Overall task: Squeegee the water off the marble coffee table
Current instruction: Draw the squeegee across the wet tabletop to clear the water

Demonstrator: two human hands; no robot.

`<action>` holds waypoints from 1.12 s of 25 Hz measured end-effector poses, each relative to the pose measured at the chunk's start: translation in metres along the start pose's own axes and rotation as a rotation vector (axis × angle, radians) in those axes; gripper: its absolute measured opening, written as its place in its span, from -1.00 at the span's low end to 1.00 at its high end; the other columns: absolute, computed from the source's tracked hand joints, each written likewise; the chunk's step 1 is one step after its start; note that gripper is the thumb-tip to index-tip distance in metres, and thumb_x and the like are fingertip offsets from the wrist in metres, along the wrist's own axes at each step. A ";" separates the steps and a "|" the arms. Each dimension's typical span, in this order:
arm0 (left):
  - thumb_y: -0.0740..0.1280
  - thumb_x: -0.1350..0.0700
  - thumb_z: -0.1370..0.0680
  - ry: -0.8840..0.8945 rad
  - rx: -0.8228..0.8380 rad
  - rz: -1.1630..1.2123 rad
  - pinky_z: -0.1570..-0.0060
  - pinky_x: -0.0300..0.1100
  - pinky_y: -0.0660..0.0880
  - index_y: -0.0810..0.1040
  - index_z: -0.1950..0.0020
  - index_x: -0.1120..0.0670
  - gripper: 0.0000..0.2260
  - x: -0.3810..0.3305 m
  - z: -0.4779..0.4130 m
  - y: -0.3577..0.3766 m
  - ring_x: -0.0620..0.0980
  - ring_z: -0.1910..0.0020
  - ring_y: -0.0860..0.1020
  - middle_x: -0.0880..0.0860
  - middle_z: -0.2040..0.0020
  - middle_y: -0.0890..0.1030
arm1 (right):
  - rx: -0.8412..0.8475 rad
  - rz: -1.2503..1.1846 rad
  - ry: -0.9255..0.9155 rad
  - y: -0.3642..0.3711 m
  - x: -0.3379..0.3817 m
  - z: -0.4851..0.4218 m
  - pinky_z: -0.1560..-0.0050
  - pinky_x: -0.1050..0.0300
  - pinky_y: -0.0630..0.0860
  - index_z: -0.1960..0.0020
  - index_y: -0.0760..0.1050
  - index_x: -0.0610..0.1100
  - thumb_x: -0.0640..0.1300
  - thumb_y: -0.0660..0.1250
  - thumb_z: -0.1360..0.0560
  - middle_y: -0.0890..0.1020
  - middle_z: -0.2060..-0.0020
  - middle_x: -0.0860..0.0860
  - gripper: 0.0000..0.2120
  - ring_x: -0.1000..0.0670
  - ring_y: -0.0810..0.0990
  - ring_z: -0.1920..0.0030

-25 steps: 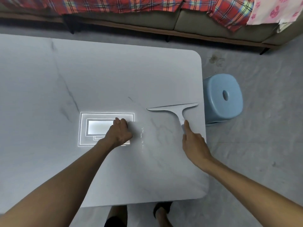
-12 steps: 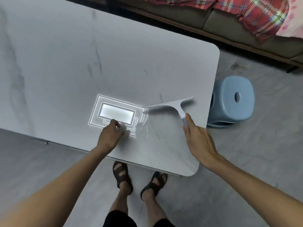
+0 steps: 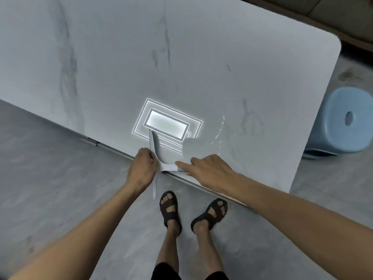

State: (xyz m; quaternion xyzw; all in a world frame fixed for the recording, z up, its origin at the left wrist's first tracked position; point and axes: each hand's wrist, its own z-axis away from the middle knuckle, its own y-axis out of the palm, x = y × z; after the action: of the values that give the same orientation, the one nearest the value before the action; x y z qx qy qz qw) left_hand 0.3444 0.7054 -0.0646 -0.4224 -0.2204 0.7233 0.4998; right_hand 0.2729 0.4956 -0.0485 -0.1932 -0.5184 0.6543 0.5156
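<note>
Clearly a stroke is ending at the table's near edge. The right hand [image 3: 207, 170] grips the squeegee [image 3: 155, 150] by its handle, index finger laid straight along it and the other fingers curled round. The left hand [image 3: 142, 170] sits curled against the back of the blade; whether it pinches the blade or only steadies it I cannot tell. The blade lies across the edge, its upper part on the table [image 3: 201, 67] and its lower part hanging over the floor [image 3: 50, 178]. A thin trail of water [image 3: 220, 134] still beads to the right of the hands. The next move probably calls for lifting the blade, carrying it beyond that trail and drawing it back to the edge with even pressure. No container is in view to catch the runoff, so it would fall to the floor. A blue stool [image 3: 341, 122] stands beside the table's right end with nothing on it.
</note>
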 end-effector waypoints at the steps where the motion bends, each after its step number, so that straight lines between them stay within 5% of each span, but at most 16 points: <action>1: 0.24 0.20 -0.51 0.006 0.042 -0.006 0.26 -0.12 0.33 0.39 0.13 0.11 -0.96 -0.001 0.000 0.003 0.08 0.19 0.48 0.13 0.06 0.52 | 0.002 0.020 0.010 0.001 -0.005 -0.003 0.40 0.08 0.20 -0.49 0.11 0.10 -0.15 0.11 -0.61 0.52 0.13 -0.08 -0.51 -0.12 0.43 0.37; 7: 0.23 0.32 -0.43 0.067 0.284 -0.053 0.37 -0.07 0.30 0.32 0.21 0.09 -0.84 -0.033 0.003 0.043 0.01 0.30 0.40 0.29 -0.05 0.40 | -0.033 0.029 0.212 0.010 -0.069 0.065 0.43 0.13 0.28 -0.45 0.16 0.21 0.02 0.04 -0.64 0.53 0.21 -0.01 -0.62 -0.10 0.44 0.43; 10: 0.22 0.30 -0.47 0.097 0.432 -0.203 0.07 -0.06 0.45 0.38 -0.11 0.21 -0.78 -0.050 0.006 0.062 0.25 -0.05 0.49 0.26 -0.31 0.26 | -0.023 -0.012 0.365 0.016 -0.096 0.128 0.41 0.10 0.34 -0.45 0.13 0.25 0.10 -0.01 -0.62 0.54 0.23 0.02 -0.60 -0.11 0.54 0.35; 13: 0.22 0.26 -0.49 0.093 0.522 -0.299 -0.18 0.04 0.43 0.33 -0.23 0.23 -0.69 -0.056 0.008 0.070 0.37 -0.35 0.32 0.35 -0.45 0.09 | -0.014 0.000 0.469 0.021 -0.110 0.176 0.43 0.12 0.28 -0.46 0.10 0.28 0.13 -0.03 -0.60 0.53 0.22 0.06 -0.58 -0.07 0.56 0.32; 18: 0.21 0.23 -0.50 0.058 0.381 -0.177 0.12 -0.02 0.47 0.38 -0.13 0.15 -0.79 -0.069 0.013 0.059 0.16 0.08 0.52 0.15 -0.07 0.47 | -0.011 0.047 0.519 0.011 -0.113 0.221 0.51 0.11 0.34 -0.43 0.23 0.24 0.14 0.00 -0.57 0.52 0.30 0.06 -0.57 -0.07 0.55 0.42; 21: 0.15 0.17 -0.54 -0.019 0.197 -0.041 0.35 -0.12 0.37 0.35 -0.04 0.07 -0.91 -0.070 0.010 0.046 0.02 0.29 0.48 0.02 0.24 0.49 | -0.039 0.023 0.430 -0.005 -0.109 0.200 0.52 0.12 0.33 -0.42 0.26 0.24 0.16 -0.06 -0.57 0.54 0.30 0.06 -0.56 -0.07 0.53 0.45; 28: 0.19 0.20 -0.49 -0.101 0.031 0.078 0.39 -0.14 0.30 0.35 0.04 0.05 -0.91 -0.066 -0.019 0.028 0.04 0.29 0.45 0.00 0.27 0.48 | -0.065 0.037 0.113 -0.012 -0.100 0.054 0.36 0.10 0.22 -0.43 0.22 0.21 0.12 -0.04 -0.64 0.58 0.12 -0.03 -0.63 -0.15 0.58 0.25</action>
State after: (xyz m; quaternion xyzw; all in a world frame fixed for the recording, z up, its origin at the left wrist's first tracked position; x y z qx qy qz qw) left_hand 0.3544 0.6317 -0.0698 -0.3858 -0.2174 0.7660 0.4659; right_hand 0.2754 0.3811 -0.0451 -0.2558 -0.5057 0.6346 0.5255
